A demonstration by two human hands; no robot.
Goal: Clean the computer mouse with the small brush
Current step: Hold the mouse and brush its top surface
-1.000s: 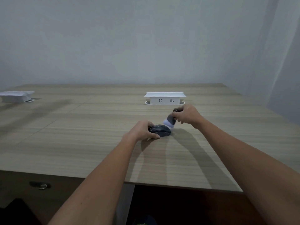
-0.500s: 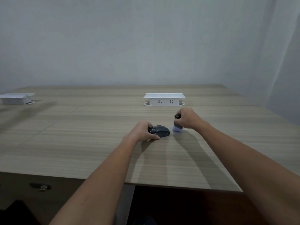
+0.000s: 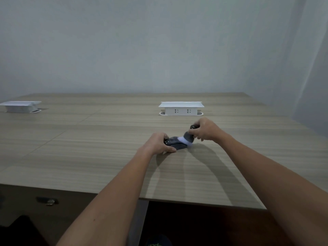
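Dark mouse (image 3: 175,143) gripped by left hand (image 3: 158,144); right hand (image 3: 205,129) clamps brush (image 3: 188,136), bristles on mouse.

From here the room reads dim and flat, with a cool grey cast on the wall (image 3: 159,41). Light seems to come from ahead and above: both forearms throw long, soft shadows toward me across the table (image 3: 88,157). I see no glare on the wood. The brush (image 3: 186,138) bristles smear slightly with motion blur. The wide lens bends the table's edges, and the space beneath the table falls nearly black.
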